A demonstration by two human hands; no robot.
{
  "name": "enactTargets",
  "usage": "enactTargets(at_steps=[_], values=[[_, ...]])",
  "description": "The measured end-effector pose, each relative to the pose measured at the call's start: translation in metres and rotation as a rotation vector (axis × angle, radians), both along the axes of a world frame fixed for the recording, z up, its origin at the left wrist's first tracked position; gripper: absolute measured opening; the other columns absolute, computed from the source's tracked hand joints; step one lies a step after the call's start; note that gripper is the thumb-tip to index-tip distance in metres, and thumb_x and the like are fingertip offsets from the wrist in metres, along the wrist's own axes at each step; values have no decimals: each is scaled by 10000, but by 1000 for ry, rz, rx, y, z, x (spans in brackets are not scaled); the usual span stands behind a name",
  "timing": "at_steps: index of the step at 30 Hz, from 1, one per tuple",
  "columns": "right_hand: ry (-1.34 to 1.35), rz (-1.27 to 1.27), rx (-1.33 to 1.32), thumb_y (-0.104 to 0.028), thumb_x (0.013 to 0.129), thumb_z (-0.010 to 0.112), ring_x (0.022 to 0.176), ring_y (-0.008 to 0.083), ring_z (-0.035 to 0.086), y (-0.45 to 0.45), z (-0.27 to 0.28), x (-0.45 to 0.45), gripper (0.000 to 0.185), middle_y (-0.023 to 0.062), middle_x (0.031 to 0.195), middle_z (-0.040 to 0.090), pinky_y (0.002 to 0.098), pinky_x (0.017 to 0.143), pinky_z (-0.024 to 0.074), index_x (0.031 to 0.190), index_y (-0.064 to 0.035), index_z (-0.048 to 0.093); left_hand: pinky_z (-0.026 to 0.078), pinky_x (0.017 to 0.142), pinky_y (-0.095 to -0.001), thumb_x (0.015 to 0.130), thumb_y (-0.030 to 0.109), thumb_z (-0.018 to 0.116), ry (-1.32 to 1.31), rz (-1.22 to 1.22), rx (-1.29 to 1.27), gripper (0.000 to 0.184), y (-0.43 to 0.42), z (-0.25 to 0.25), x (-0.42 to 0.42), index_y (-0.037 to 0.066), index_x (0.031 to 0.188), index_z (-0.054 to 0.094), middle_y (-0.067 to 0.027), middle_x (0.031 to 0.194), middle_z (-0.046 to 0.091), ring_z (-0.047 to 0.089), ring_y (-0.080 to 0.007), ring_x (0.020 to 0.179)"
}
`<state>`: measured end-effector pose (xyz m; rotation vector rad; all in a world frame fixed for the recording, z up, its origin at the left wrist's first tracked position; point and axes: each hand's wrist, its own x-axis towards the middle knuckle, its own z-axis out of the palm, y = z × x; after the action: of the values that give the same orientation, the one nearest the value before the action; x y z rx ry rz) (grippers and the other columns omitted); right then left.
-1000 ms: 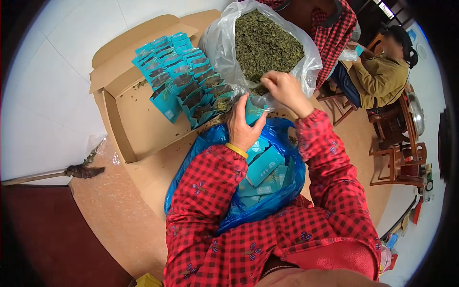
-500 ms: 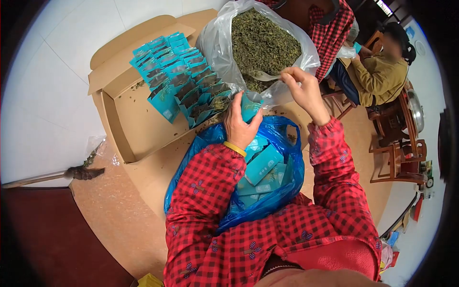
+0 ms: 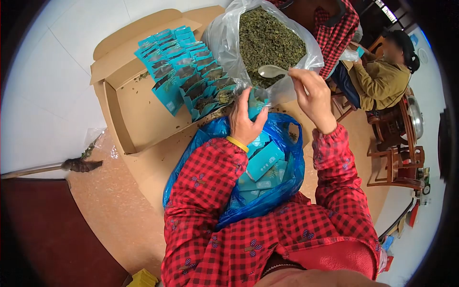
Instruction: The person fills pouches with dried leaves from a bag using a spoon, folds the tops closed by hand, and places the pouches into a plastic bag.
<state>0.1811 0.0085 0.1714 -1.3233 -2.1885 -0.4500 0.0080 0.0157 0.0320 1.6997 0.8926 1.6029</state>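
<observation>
My left hand (image 3: 245, 119) is wrapped round a teal pouch (image 3: 256, 106), held upright with its top towards the bag of leaves. Between the fingers of my right hand (image 3: 313, 95) is the handle of a pale spoon (image 3: 271, 71). The spoon's bowl is over the dried green leaves (image 3: 267, 43), which fill a large clear plastic bag (image 3: 221, 43). Beneath my left wrist, a blue plastic bag (image 3: 294, 170) holds several flat teal pouches (image 3: 264, 161).
An open cardboard box (image 3: 117, 112) at the left holds rows of standing teal pouches (image 3: 167, 98), many with leaves inside. A seated person (image 3: 385, 79) is at the upper right, near wooden chairs (image 3: 394, 165). A broom (image 3: 81, 165) lies at the left.
The spoon has turned so its bowl shows more clearly above the leaves. My right hand has shifted slightly right and down; the whole view has also shifted a little.
</observation>
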Motion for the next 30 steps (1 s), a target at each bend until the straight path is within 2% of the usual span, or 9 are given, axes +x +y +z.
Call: enactTargets(at_steps=[2,5,9,14,17,22,24,28,30], values=[[28,-31,13,0,806,636,1077,333,629,3,-2,-3,303,121,1182,665,407,911,504,1099,-74,649,463,972,-434,865,236,668,-24,-63,25,619,0,0,-1,-46,1369,446,-252,1260,579,580,-403,1147],[185,244,-343,-7,818,627,1187,361,575,-2,-5,-14,364,142,1322,585,421,950,492,1171,-98,623,467,965,-435,893,266,588,-25,-85,256,643,2,-4,-3,-73,1402,389,-258,1251,583,587,-415,1126],[292,338,-647,-31,823,633,1258,378,526,-11,-15,-16,402,144,1395,527,431,979,478,1217,-105,603,461,985,-428,909,298,540,-187,-205,133,713,-2,1,-3,-96,1453,301,-282,1247,583,594,-401,1139],[274,299,-533,-43,818,647,1232,382,538,-23,-22,-17,369,145,1393,529,436,973,482,1181,-94,606,469,972,-428,909,316,535,-181,-237,140,750,-1,0,-3,-82,1481,259,-285,1206,602,620,-387,1097],[51,266,-423,-60,818,652,1128,378,589,-30,-21,-22,295,141,1304,586,426,913,505,1110,-73,616,480,955,-426,905,318,544,-156,-253,118,759,-1,1,-4,-73,1487,254,-265,1174,625,641,-382,1053],[14,140,-489,-82,821,656,1011,365,621,-51,17,3,223,133,1159,643,419,846,516,1039,-54,620,463,966,-401,907,348,549,-159,-397,32,777,-7,1,-2,-53,1500,247,-232,1262,590,612,-323,1119],[5,-18,-396,-111,820,670,946,352,637,-61,35,29,210,126,1020,673,420,799,517,1021,-57,644,496,904,-405,884,390,624,-169,-356,49,814,-2,-2,1,-52,1479,287,-228,1175,630,643,-329,1044],[-73,-313,-400,-137,822,685,942,350,650,-66,37,57,217,134,1013,685,425,778,523,1028,-68,669,495,880,-379,894,377,652,-124,-344,49,794,0,-8,2,-37,1475,302,-193,1129,648,647,-273,1011],[-48,-316,-415,-145,831,683,922,341,654,-57,-1,82,223,133,1007,683,415,769,519,1038,-63,670,486,884,-366,905,360,647,-98,-344,50,775,0,-9,3,-30,1477,300,-176,1128,647,641,-244,1013]])
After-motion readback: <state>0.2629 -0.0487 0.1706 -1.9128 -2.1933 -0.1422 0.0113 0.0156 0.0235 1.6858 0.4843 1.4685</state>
